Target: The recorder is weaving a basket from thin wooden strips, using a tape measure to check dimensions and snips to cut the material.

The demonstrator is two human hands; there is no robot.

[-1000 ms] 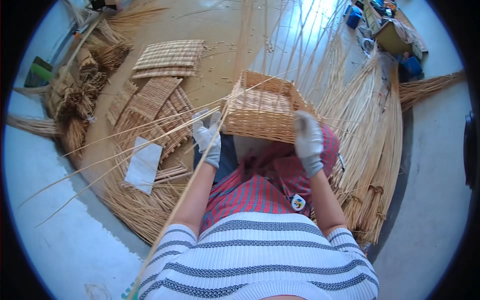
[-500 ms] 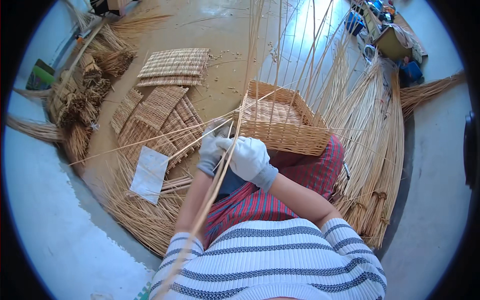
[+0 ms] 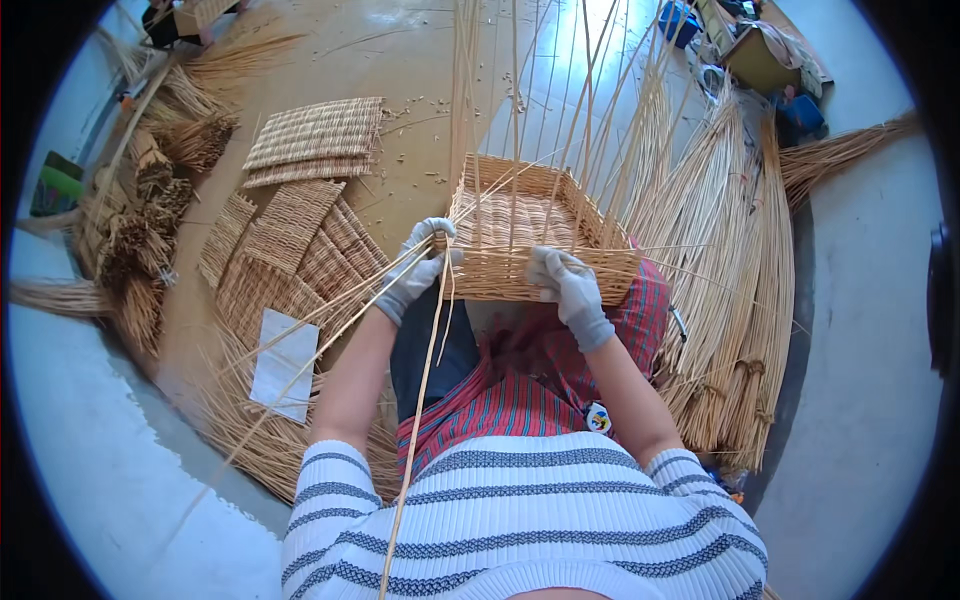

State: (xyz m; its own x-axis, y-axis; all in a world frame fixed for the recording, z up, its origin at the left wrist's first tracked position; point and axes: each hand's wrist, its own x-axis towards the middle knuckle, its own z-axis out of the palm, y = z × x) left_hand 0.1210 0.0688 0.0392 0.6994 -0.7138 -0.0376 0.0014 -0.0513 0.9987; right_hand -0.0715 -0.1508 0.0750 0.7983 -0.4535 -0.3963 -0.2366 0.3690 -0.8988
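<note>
A half-woven wicker basket [image 3: 490, 280] rests over my lap, rectangular and shallow, with long upright stakes [image 3: 515, 110] rising from its walls. My left hand [image 3: 405, 285], in a white-and-grey glove, is closed around the basket's near left corner, where several loose canes gather. One long cane [image 3: 426, 375] hangs from that corner toward my chest, while others slant down to the left. Against the front wall, my gloved right hand [image 3: 572, 295] grips the basket right of its middle, fingers bent over the weave. Its thumb is partly hidden.
Woven straw mats [image 3: 315, 130] lie on the floor to the left, beside a white sheet [image 3: 285, 365]. Bundles of long pale canes [image 3: 720, 290] stretch along the right. Darker bundled stalks [image 3: 140, 235] lean by the left wall. A blue bin [image 3: 680, 25] stands at the far right.
My hands have parted: the left has moved up to the basket's corner, and the right has moved from the canes to the front wall. The view has shifted slightly.
</note>
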